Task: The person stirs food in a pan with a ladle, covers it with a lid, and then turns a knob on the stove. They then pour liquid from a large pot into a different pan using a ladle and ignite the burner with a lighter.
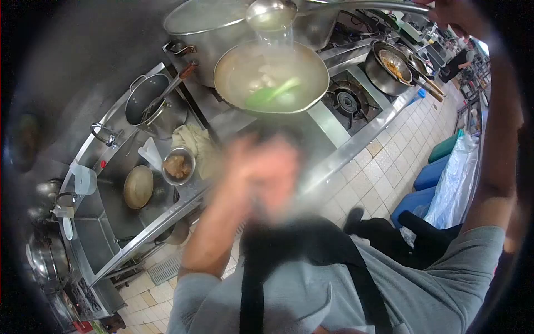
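Observation:
At the upper right edge my right hand [453, 16] is closed on the end of a long-handled metal ladle [367, 5]. The ladle's bowl tips over a wok [222, 78], and clear liquid streams from it. Inside the wok are cloudy, steaming liquid, a bright green leafy piece [272, 93] and some pale lumps. My left hand [270, 172], smeared by steam and blur, is curled at the near side of the wok, closed around its dark handle. Large stockpots [206, 36] stand just behind the wok.
A gas burner [347, 102] lies right of the wok, with stacked pans [384, 69] beyond. To the left are a deep pot [147, 97], a cloth [194, 145], a metal bowl of brown food [179, 166] and a sink [103, 228]. Blue bins [431, 173] stand on the right.

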### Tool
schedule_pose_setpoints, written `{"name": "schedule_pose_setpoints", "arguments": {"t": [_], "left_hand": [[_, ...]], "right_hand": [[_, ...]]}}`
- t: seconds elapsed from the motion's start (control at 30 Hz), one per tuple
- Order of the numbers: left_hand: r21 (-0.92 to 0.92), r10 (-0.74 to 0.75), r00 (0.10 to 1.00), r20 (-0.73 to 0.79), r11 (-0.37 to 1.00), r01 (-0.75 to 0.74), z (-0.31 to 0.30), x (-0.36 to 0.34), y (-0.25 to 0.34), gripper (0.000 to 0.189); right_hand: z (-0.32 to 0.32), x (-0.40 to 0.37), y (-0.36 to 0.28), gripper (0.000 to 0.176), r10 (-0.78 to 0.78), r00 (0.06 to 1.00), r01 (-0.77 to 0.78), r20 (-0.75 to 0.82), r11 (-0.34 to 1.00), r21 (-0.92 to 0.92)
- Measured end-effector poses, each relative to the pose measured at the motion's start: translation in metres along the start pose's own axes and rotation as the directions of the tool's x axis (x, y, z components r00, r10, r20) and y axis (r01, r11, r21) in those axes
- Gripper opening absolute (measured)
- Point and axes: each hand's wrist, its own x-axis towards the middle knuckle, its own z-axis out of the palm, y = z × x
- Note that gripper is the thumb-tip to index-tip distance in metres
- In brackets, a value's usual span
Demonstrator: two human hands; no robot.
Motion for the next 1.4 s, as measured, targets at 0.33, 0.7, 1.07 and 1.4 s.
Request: {"name": "schedule_pose_setpoints", "arguments": {"t": [0.33, 0.7, 1.07, 1.4], "left_hand": [[0.071, 0.037, 0.999, 0.038, 0.997, -0.039, -0.009, -0.005, -0.016, 0.014], [0.242, 0.066, 0.992, 0.111, 0.966, -0.091, -0.061, 0.004, -0.015, 0.013], [0.343, 0.043, 0.989, 0.144, 0.935, -0.091, -0.080, 0.006, -0.007, 0.014], [0.395, 0.068, 0.992, 0.104, 0.913, -0.104, -0.072, 0.013, -0.013, 0.013]], "right_hand": [[0.023, -0.050, -0.052, 0.029, -0.299, 0.736, 0.037, -0.607, 0.914, -0.405], [0.025, 0.110, -0.182, 0.021, -0.323, 0.809, 0.148, -0.492, 0.921, -0.361], [0.042, 0.159, -0.212, 0.019, -0.342, 0.939, 0.336, -0.038, 0.935, -0.110], [0.025, 0.125, -0.100, 0.020, -0.270, 0.952, 0.147, 0.143, 0.817, 0.558]]}}
